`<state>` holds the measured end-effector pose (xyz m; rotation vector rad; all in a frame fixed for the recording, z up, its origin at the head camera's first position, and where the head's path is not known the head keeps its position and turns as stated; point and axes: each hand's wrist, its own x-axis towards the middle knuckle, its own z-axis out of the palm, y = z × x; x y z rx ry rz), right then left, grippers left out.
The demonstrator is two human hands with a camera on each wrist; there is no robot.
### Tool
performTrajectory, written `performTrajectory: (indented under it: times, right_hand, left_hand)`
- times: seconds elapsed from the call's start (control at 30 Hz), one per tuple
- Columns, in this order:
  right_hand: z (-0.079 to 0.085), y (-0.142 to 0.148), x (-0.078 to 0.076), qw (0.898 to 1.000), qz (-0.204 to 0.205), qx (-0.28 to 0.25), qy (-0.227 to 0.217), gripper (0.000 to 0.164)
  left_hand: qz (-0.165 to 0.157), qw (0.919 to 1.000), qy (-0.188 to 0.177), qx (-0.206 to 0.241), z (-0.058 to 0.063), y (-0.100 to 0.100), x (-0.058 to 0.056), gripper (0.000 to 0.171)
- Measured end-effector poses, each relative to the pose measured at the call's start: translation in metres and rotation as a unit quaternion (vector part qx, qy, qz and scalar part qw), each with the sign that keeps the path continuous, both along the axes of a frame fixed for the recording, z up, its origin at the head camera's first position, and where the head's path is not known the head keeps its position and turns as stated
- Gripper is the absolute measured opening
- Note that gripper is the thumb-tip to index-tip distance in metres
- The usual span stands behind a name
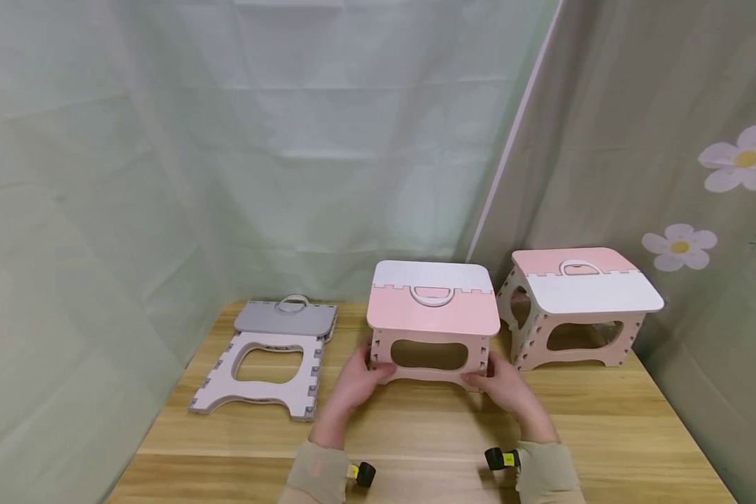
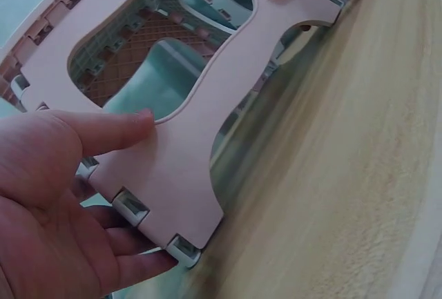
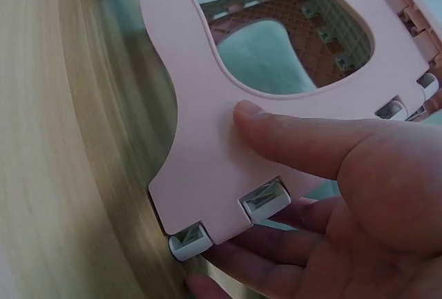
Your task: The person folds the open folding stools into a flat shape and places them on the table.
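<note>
Between both hands stands an unfolded pink and white folding step stool (image 1: pixel 433 308), its handle loop on top. My left hand (image 1: pixel 357 378) grips its left front leg; in the left wrist view the thumb (image 2: pixel 114 131) lies on the pink front panel and the fingers curl behind the hinged edge. On the opposite leg, my right hand (image 1: pixel 500 378) holds the same way, with the thumb (image 3: pixel 290 137) pressed on the panel in the right wrist view and the fingers behind the corner. The stool's feet are right at the wooden tabletop (image 1: pixel 428 434).
A second unfolded pink and white stool (image 1: pixel 589 301) stands close on the right. To the left, a grey and white stool (image 1: pixel 271 357) lies folded flat. Curtains (image 1: pixel 353 140) hang behind the table and along both sides. Small black cameras (image 1: pixel 366 475) sit at the wrists.
</note>
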<state>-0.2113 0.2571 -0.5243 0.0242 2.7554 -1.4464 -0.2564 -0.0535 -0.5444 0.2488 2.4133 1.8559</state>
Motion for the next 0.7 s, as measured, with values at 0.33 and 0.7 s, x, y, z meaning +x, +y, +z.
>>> performTrajectory:
  times: [0.33, 0.7]
  right_hand:
    - [0.0021, -0.0016, 0.0007, 1.0, 0.017, -0.018, -0.006, 0.07]
    - [-0.0044, -0.0074, -0.0031, 0.999, 0.038, -0.018, 0.021, 0.078]
  left_hand:
    - [-0.01, 0.9977, 0.044, -0.051, 0.0024, 0.0003, 0.0011, 0.08]
    - [-0.004, 0.9948, 0.032, -0.096, 0.0031, -0.0011, 0.0059, 0.059]
